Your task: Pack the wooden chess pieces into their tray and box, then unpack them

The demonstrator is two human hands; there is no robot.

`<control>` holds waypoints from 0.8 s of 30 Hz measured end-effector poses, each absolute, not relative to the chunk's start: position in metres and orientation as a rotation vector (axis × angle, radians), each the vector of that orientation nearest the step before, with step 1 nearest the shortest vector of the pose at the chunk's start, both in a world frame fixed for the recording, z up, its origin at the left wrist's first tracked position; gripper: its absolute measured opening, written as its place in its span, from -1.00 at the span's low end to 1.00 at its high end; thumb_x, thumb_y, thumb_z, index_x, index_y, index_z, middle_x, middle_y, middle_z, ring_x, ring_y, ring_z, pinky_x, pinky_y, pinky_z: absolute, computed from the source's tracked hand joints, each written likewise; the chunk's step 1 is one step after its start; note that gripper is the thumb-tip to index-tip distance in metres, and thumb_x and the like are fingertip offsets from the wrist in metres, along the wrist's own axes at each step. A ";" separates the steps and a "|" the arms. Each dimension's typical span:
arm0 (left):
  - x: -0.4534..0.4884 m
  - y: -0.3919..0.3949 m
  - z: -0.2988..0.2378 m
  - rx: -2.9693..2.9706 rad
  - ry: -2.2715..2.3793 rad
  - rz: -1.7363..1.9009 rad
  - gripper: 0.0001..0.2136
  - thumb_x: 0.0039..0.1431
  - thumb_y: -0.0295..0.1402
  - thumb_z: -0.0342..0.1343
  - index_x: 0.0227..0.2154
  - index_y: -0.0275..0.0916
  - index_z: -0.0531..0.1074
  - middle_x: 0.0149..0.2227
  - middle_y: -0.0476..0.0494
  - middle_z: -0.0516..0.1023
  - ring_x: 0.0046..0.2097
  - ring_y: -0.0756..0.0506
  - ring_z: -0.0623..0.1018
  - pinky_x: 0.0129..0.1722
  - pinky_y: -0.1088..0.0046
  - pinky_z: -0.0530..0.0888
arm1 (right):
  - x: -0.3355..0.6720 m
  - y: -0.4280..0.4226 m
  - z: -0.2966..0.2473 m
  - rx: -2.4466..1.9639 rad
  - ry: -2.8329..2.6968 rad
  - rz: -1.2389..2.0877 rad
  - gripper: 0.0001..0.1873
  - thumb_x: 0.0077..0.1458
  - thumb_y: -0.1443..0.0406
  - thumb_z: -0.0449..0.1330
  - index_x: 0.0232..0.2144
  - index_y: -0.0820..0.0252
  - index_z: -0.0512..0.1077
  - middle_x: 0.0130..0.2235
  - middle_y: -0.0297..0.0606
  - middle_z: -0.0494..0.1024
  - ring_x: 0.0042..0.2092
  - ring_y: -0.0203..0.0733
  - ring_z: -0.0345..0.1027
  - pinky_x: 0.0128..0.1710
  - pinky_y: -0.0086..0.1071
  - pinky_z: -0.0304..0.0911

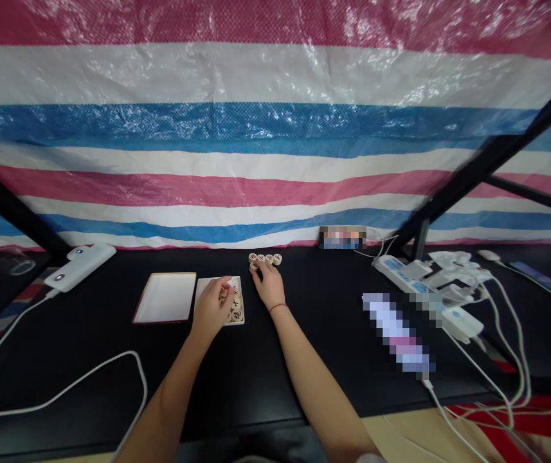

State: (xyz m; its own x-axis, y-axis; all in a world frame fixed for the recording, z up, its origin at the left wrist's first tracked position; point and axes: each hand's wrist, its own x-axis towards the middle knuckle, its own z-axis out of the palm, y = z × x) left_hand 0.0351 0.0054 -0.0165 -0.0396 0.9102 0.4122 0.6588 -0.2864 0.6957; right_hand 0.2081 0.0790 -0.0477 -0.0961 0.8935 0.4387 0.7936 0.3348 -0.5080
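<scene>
My left hand [211, 305] is over a shallow white box [242, 319], its fingers curled. Round Chinese chess pieces [236, 314] with dark and red characters lie in the box, partly hidden by that hand. Whether a piece is between its fingers, I cannot make out. To the right, my right hand [269, 284] pinches a Chinese chess piece [252, 265] against the black table. Just behind it stands a short row of pieces [269, 258] with red characters facing up. A thin red string circles my right wrist.
Left of the box lies its open lid [166, 297], inside up. A white power bank [80, 267] with a cable is farther left. On the right are a phone [398, 332], a power strip [424, 292] with plugs and several cables. Striped plastic sheeting [256, 148] hangs behind.
</scene>
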 end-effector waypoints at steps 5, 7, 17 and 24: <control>0.035 0.005 -0.014 1.946 1.659 1.246 -0.78 0.19 -0.34 0.00 -0.12 -0.19 0.43 -0.29 -0.12 0.53 -0.25 -0.10 0.53 -0.16 0.33 0.48 | 0.208 0.079 -0.048 -1.469 -1.891 0.189 -0.76 0.17 0.36 0.09 -0.11 0.17 0.45 -0.16 -0.13 0.54 -0.15 -0.10 0.41 -0.12 -0.31 0.26; 0.034 0.005 -0.012 1.955 1.649 1.244 -0.78 0.19 -0.35 0.00 -0.12 -0.18 0.42 -0.29 -0.11 0.52 -0.25 -0.09 0.53 -0.16 0.34 0.48 | 0.208 0.079 -0.048 -1.480 -1.894 0.190 -0.77 0.17 0.38 0.09 -0.14 0.17 0.45 -0.16 -0.14 0.54 -0.15 -0.10 0.41 -0.12 -0.32 0.26; 0.031 0.007 -0.015 2.008 1.663 1.269 -0.78 0.22 -0.35 -0.01 -0.12 -0.19 0.42 -0.27 -0.12 0.53 -0.23 -0.10 0.54 -0.15 0.34 0.48 | 0.207 0.075 -0.043 -1.479 -1.852 0.185 -0.73 0.17 0.36 0.08 -0.09 0.18 0.44 -0.12 -0.10 0.52 -0.12 -0.08 0.40 -0.11 -0.28 0.28; 0.017 0.010 -0.011 2.119 1.985 1.071 -0.72 0.24 -0.42 -0.11 -0.19 -0.21 0.51 -0.20 -0.19 0.57 -0.14 -0.18 0.50 -0.08 0.24 0.39 | 0.189 0.050 -0.035 -1.242 -1.774 0.423 -0.71 0.26 0.24 0.01 -0.12 0.18 0.47 -0.19 -0.17 0.56 -0.20 -0.18 0.45 -0.15 -0.35 0.31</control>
